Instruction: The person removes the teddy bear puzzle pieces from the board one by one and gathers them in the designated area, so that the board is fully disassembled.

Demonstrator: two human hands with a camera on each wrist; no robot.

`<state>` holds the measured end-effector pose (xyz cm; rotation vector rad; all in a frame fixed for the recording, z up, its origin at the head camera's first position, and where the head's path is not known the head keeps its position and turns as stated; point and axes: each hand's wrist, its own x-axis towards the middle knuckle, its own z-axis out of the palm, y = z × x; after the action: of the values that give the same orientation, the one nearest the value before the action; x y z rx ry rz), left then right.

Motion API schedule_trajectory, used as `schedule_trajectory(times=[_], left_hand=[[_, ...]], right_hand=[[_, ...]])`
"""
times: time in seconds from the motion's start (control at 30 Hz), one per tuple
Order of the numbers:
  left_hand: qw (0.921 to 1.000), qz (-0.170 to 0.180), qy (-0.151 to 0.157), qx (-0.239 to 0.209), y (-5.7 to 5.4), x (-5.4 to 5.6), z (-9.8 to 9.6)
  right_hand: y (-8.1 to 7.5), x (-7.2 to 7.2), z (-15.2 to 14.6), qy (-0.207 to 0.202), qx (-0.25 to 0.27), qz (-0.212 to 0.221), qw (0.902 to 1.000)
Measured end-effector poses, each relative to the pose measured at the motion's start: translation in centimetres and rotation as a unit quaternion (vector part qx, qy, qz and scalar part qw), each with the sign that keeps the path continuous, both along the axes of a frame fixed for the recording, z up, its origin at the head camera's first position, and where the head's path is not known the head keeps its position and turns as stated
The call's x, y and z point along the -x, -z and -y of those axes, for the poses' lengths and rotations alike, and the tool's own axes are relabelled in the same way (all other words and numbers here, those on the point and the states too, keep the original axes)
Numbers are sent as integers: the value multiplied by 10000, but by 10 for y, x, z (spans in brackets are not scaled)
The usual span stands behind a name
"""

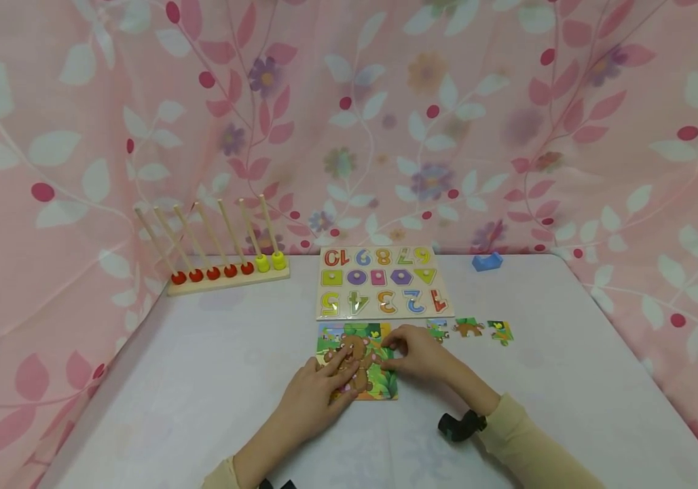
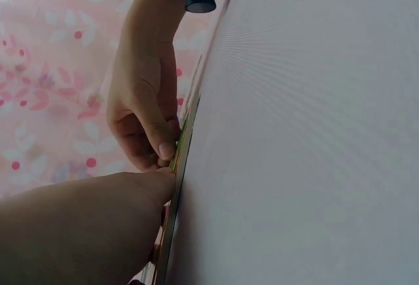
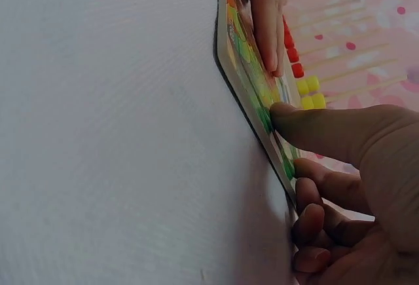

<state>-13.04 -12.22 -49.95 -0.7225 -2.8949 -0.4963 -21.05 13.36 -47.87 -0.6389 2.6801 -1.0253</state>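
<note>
A bear jigsaw puzzle (image 1: pixel 388 388) lies in its tray on the table. My left hand (image 1: pixel 312 397) rests flat on the puzzle's left and middle part, fingers stretched out over the bear. At the right edge my right hand (image 1: pixel 417 353) pinches a green puzzle piece (image 3: pixel 288 166) between thumb and forefinger, low against the board; its outline is partly hidden by the fingers. The right wrist view shows the other fingers of that hand curled beside the board. Beyond the right hand lie three loose pieces, including a green-and-brown piece (image 1: pixel 468 327) and a corner-like piece (image 1: pixel 500 331).
A wooden number-and-shape board (image 1: pixel 386 318) lies just behind the puzzle. At the back left stands a bead rack (image 1: pixel 229 280) with upright pegs and red and yellow beads. A small blue block (image 1: pixel 487 262) sits at the back right. Floral curtain (image 1: pixel 349 136) surrounds the table.
</note>
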Motion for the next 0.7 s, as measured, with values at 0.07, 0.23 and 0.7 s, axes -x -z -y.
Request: schedule_trajectory(times=[0.07,0.23,0.7], left_hand=[[10000,8,-1,-3,-1,0,0],[10000,77,1,17,-3,0,-1],[9999,-13,35,146,-2,0,0]], right_hand=[[-1,1,0,31,-15,84,10000],[-3,2,0,1,-141,156,9998],[-10,6,-2,-584,-26,-18,9983]])
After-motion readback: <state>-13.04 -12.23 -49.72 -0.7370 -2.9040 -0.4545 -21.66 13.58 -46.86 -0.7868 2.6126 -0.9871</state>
